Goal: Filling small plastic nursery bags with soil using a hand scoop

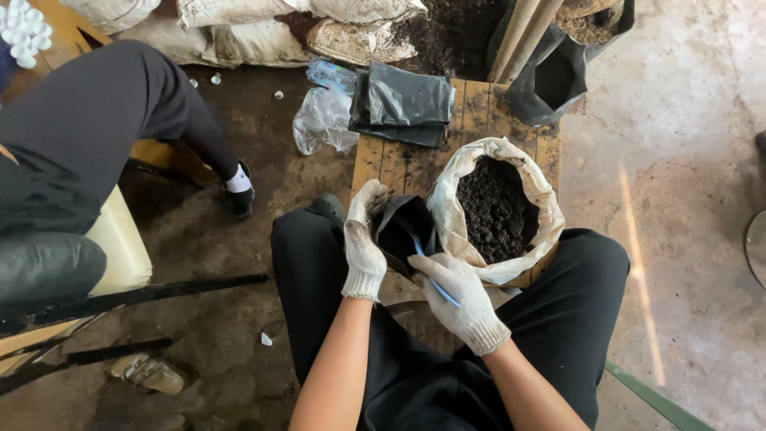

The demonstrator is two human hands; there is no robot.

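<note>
My right hand (463, 302), gloved, is closed around a blue stick-like tool (432, 270) whose tip reaches into the small black bag (403, 227), and my left hand (363, 243) pinches that bag's rim, holding its mouth open above the near edge of the wooden tabletop (399, 160). Just right of the bag, touching it, a white sack (459, 231) with rolled-down rim holds dark soil (496, 209). At the far edge lies a stack of folded black bags (405, 104).

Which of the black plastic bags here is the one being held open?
The small black bag in the left hand, beside the white sack of soil. The other black bags lie folded flat on the wooden pallet.
</note>
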